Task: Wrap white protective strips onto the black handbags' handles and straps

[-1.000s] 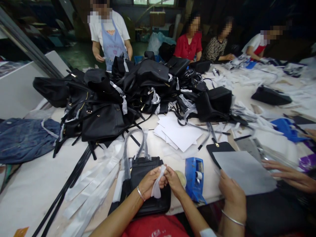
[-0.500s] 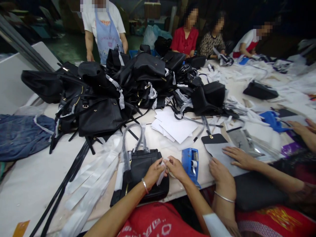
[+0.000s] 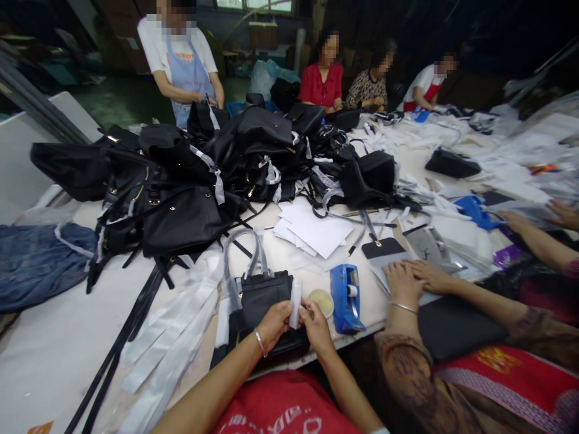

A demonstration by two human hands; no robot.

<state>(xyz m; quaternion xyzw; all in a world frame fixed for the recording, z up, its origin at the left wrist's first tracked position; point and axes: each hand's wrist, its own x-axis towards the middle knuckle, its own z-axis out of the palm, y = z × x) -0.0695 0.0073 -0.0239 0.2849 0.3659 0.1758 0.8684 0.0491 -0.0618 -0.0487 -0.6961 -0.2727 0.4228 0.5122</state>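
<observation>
Between my hands, over a black handbag (image 3: 265, 298), a white translucent wrapping strip (image 3: 295, 304) stands upright. My left hand (image 3: 277, 325) pinches its left side, and my right hand (image 3: 315, 325) grips the right side near its lower end. The handbag lies on the table at its front edge, its handles (image 3: 259, 247) wrapped in clear film. Just beyond my right hand is a round yellowish roll (image 3: 322, 302), perhaps tape. A blue tape dispenser (image 3: 347, 298) stands to the right of it. My forearms hide the handbag's lower part.
A large heap of black bags (image 3: 181, 199) fills the table's far left. White strips (image 3: 176, 325) lie left of the handbag, white sheets (image 3: 314, 226) beyond it. A co-worker's hands (image 3: 407, 280) rest on a grey-and-black piece at right. Several people stand across the table.
The strip has come upright and shows more fully between my hands. The yellowish roll is now uncovered. The co-worker's hands at right have come together. The view has shifted slightly.
</observation>
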